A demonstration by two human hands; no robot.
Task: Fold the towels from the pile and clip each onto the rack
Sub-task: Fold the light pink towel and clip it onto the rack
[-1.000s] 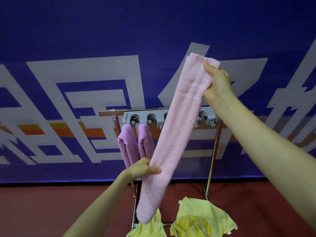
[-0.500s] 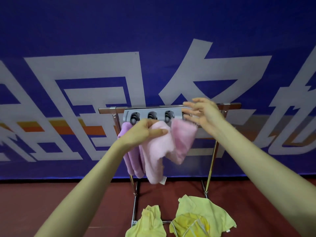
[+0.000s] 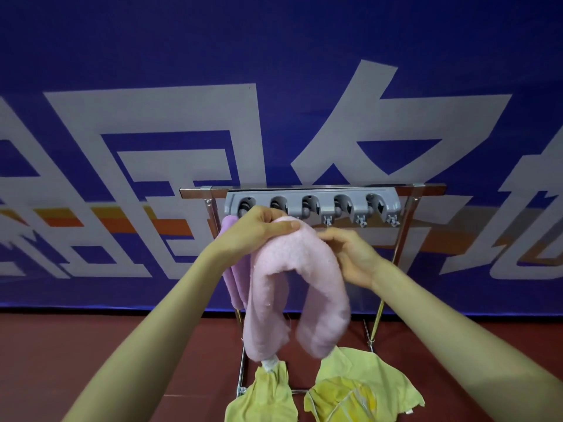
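A light pink towel [image 3: 292, 287] hangs doubled over in front of the grey clip rack [image 3: 313, 205], both ends dangling. My left hand [image 3: 262, 229] grips its folded top just below the second clip from the left. My right hand [image 3: 350, 257] holds the towel's right side with curled fingers. Behind my left wrist a purple towel [image 3: 236, 284] hangs from the leftmost clip. Yellow towels [image 3: 359, 388] lie in a pile at the foot of the stand.
The clip rack is mounted on a chrome stand [image 3: 393, 263] with thin legs. The three right clips are empty. A blue banner [image 3: 274, 86] with white characters fills the background above a red floor [image 3: 91, 345].
The long pink towel has been doubled in half. My right hand came down from high up to the towel's right side, and my left hand rose to the rack holding the fold.
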